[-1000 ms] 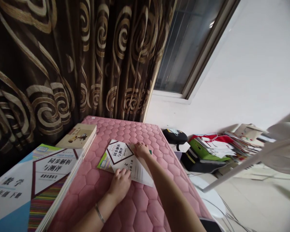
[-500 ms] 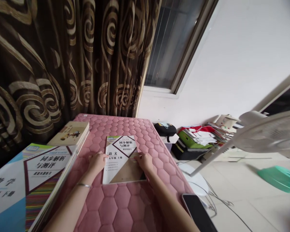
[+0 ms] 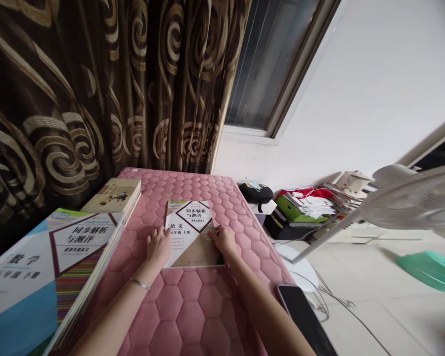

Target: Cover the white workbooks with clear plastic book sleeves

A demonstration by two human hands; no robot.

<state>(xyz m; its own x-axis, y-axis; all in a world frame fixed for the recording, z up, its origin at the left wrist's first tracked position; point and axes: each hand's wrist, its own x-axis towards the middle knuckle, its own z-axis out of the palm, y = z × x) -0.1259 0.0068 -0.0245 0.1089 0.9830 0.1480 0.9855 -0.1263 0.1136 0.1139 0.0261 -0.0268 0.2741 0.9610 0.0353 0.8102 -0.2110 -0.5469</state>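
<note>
A workbook (image 3: 193, 240) with a white and tan cover lies flat on the pink quilted surface (image 3: 181, 311). My left hand (image 3: 158, 245), with a thin bracelet on the wrist, rests at the book's left edge, its fingers apart and nothing in them. At the right edge, my right hand (image 3: 222, 240) has its thumb and fingers closed on the book's side. A stack topped by a larger blue and white workbook (image 3: 25, 296) is at the left, and beyond it lies a pile of tan books (image 3: 113, 196).
A phone (image 3: 306, 321) lies at the surface's right edge. Further right are a white fan (image 3: 411, 198), cables on the floor, a black case (image 3: 255, 192), a heap of papers (image 3: 311, 205) and a green plastic item (image 3: 430, 269). A patterned curtain (image 3: 133, 89) hangs behind.
My left hand has shifted from a pinch at the book's left edge to spread fingers there. The camera view has moved slightly; my right hand stays at the right edge.
</note>
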